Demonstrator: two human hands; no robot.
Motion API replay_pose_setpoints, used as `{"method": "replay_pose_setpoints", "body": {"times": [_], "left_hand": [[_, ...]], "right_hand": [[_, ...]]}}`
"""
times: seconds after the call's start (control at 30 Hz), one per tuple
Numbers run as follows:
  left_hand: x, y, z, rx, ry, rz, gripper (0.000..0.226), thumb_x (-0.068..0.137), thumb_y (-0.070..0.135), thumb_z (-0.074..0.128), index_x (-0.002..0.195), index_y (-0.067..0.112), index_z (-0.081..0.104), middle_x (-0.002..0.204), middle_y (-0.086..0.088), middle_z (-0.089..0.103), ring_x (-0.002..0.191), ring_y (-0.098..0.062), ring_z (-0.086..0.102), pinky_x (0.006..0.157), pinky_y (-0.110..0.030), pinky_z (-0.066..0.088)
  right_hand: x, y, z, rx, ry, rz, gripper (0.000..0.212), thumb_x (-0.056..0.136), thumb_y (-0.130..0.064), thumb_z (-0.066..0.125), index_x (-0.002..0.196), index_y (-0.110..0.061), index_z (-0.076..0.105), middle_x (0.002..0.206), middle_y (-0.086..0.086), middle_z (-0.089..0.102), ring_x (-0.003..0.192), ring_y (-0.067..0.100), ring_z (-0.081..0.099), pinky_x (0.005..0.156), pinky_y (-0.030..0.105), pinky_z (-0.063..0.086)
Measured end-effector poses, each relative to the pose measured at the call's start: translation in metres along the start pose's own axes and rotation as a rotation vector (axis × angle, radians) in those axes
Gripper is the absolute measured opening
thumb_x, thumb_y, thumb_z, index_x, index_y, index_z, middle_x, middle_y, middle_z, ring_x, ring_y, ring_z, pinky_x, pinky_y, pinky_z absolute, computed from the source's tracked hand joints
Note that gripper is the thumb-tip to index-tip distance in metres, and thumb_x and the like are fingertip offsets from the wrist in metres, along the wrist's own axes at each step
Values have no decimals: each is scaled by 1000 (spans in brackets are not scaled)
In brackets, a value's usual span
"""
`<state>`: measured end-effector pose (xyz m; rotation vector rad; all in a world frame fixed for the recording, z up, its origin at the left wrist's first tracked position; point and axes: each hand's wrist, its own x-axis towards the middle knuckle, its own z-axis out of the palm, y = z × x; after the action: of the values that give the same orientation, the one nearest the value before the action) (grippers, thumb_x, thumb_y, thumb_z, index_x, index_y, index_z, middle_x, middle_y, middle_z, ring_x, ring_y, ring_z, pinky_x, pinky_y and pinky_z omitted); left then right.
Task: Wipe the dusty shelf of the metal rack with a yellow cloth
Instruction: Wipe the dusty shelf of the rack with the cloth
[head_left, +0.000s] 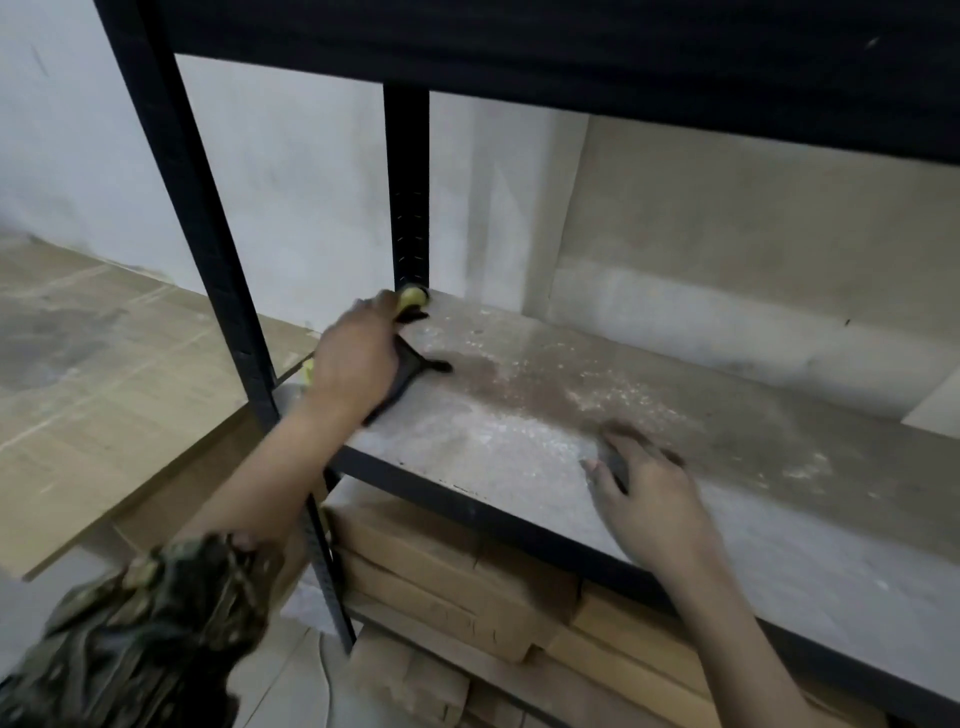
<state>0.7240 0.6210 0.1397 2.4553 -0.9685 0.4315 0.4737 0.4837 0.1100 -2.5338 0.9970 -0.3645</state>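
Note:
A black metal rack holds a dusty grey shelf (545, 410) with pale dust patches and a browner wiped streak across its middle. My left hand (356, 358) lies at the shelf's far left end and grips the yellow cloth (413, 297), which pokes out past the fingers by the rear post and again at the wrist. My right hand (649, 493) rests on the shelf near its front edge, fingers spread and flat, holding nothing.
The rack's front-left post (208, 249) rises beside my left forearm and the rear post (408, 192) stands just behind the cloth. A dark upper shelf (519, 47) hangs overhead. Cardboard boxes (441, 582) are stacked under the shelf. Wooden boards (93, 364) lie at left.

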Motion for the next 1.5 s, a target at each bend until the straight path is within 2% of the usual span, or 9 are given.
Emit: {"method": "replay_pose_setpoints", "body": {"times": [0.17, 0.37, 0.53, 0.77, 0.97, 1.07, 1.17, 1.33, 1.5], "left_hand": [[14, -18, 36, 99, -241, -142, 32, 97, 24, 38, 124, 9, 45, 112, -24, 58, 102, -41, 55, 87, -48, 46], [-11, -3, 26, -108, -317, 144, 37, 97, 32, 40, 132, 23, 46, 117, -13, 64, 101, -34, 59, 81, -36, 45], [-24, -10, 20, -39, -430, 216, 52, 91, 42, 49, 140, 38, 31, 147, 2, 38, 133, -29, 37, 105, -50, 31], [-8, -11, 23, -99, -215, 136, 44, 89, 30, 51, 133, 31, 48, 122, -9, 58, 105, -35, 50, 86, -46, 46], [-1, -18, 30, 91, -526, 135, 74, 81, 66, 46, 144, 36, 23, 157, 7, 11, 144, -20, 7, 112, -54, 16], [0, -20, 35, 42, -412, 146, 58, 89, 51, 48, 141, 29, 35, 154, 4, 25, 140, -21, 21, 109, -48, 26], [6, -17, 40, 91, -342, 144, 39, 93, 25, 49, 132, 19, 45, 133, -7, 50, 115, -31, 49, 89, -47, 45], [45, -25, 32, -29, 39, 102, 31, 94, 16, 47, 124, 12, 51, 95, -22, 66, 83, -40, 62, 66, -39, 43], [81, -35, 49, 35, -202, -62, 24, 89, 19, 51, 109, 8, 56, 108, -22, 62, 101, -39, 57, 80, -40, 43]], "right_hand": [[1, 1, 1, -15, 6, -24, 42, 95, -40, 41, 132, -20, 46, 141, -1, 48, 128, 18, 42, 109, 43, 33], [3, 4, 5, -4, 35, -36, 42, 94, -40, 43, 132, -21, 47, 139, -2, 49, 128, 17, 44, 108, 43, 35], [5, 6, 5, -20, 44, -34, 44, 93, -43, 42, 133, -25, 46, 141, -6, 47, 130, 14, 42, 110, 41, 34], [4, 5, 6, -18, 47, -19, 43, 93, -44, 43, 132, -25, 47, 140, -5, 49, 128, 15, 44, 108, 41, 36], [5, 5, 7, -23, 37, -3, 44, 93, -43, 43, 132, -25, 47, 139, -3, 50, 127, 17, 45, 106, 41, 38], [6, 5, 6, -27, 36, 6, 43, 92, -44, 43, 131, -26, 48, 136, -4, 53, 124, 19, 47, 104, 41, 40], [6, 6, 7, -21, 29, 14, 43, 92, -46, 41, 131, -27, 47, 136, -6, 52, 124, 18, 46, 103, 41, 41], [8, 7, 6, -17, 20, 33, 45, 91, -47, 40, 132, -29, 46, 137, -6, 51, 126, 19, 45, 104, 41, 40], [9, 9, 7, -16, 25, 21, 46, 92, -46, 41, 134, -28, 44, 140, -6, 48, 128, 17, 44, 105, 39, 40]]}}
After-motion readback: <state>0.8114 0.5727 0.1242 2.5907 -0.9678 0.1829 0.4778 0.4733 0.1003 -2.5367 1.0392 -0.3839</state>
